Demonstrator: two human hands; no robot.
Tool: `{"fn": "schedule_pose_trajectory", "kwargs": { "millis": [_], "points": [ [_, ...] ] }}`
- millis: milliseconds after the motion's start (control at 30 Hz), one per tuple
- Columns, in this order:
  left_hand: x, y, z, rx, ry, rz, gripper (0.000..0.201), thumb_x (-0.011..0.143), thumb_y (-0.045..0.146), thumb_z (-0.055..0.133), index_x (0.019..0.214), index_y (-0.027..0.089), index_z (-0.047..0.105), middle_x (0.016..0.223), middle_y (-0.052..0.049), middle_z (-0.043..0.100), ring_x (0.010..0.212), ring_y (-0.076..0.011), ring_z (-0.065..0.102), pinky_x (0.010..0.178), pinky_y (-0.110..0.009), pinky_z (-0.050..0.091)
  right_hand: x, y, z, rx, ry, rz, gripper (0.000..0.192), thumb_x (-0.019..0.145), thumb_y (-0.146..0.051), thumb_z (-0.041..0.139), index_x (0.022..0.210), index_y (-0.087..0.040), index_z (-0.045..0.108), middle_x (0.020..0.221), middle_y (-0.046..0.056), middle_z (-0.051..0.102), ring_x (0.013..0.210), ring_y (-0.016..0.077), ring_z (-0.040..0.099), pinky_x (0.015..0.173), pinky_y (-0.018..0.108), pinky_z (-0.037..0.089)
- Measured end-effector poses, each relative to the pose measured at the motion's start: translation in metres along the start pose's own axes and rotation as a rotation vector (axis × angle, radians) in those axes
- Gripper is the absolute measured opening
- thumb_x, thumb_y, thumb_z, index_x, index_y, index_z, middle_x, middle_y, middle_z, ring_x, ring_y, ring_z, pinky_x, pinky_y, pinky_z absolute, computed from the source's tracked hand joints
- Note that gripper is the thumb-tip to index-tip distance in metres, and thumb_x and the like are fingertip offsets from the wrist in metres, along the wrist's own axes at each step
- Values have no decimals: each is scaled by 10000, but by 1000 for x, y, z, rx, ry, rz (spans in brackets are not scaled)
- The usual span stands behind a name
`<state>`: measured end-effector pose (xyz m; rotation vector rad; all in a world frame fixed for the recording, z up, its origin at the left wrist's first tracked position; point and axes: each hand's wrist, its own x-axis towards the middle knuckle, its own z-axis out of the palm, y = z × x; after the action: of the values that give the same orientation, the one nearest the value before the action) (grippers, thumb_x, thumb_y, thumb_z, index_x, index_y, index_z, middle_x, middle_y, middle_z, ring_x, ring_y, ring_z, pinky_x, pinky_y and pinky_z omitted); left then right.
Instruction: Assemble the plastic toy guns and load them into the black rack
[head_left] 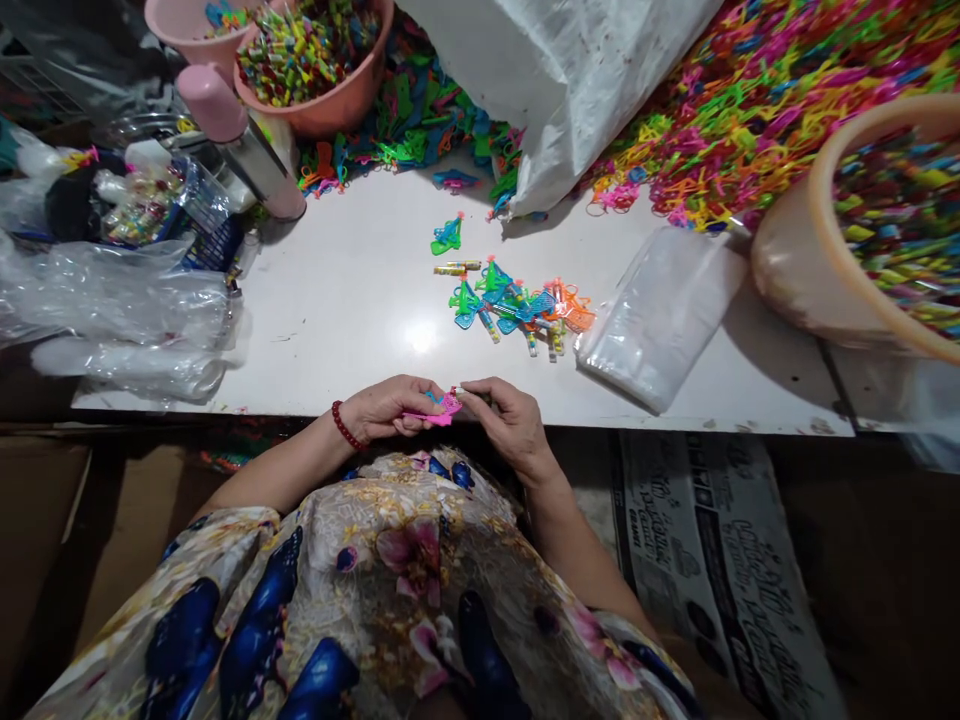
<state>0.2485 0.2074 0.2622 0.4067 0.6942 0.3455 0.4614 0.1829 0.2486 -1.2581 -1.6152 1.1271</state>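
Both hands meet at the near edge of the white worktop [360, 300], just below the centre of the frame. The left hand [390, 408] is closed around a small pink plastic toy piece [439, 410], pinching it from the left; the right hand [506, 420] grips the same piece at its right end with thumb and fingertips. A bit of blue shows on top of the pink piece, too small to identify.

To join such small parts well, it seems best to keep one hand steady as the anchor, let the other do the fine pressing, and hold the piece over the worktop edge so nothing drops into the lap.

Above the hands, in mid-frame, lies a small cluster of coloured toy pieces [517, 305], well apart from them, with a stack of clear bags [660, 315] to its right.
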Motion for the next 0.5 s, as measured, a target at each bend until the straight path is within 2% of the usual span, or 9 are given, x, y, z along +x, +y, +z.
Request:
{"fn": "schedule_pose_trajectory", "kwargs": {
  "millis": [133,300,500],
  "points": [
    [2,-3,8,-27,50,65,211,693,159,805,824,98,652,581,7,586,353,8,341,334,-119,161,0,-2,-8,88,43,79,246,861,-449,722,940,-218,743,872,35,752,780,170,685,726,298,563],
    [10,-1,2,-75,105,128,169,716,160,776,759,95,627,517,27,529,357,10,307,338,-118,151,-8,-9,-5,154,-93,81,226,867,-428,726,960,-224,758,866,23,749,790,164,683,745,285,551],
    [11,-3,-2,-88,111,113,144,718,137,756,765,97,625,502,48,493,366,7,295,340,-112,165,-11,-4,-4,145,-86,98,235,871,-422,724,985,-220,761,895,30,757,809,169,685,748,283,542]
  ]
}}
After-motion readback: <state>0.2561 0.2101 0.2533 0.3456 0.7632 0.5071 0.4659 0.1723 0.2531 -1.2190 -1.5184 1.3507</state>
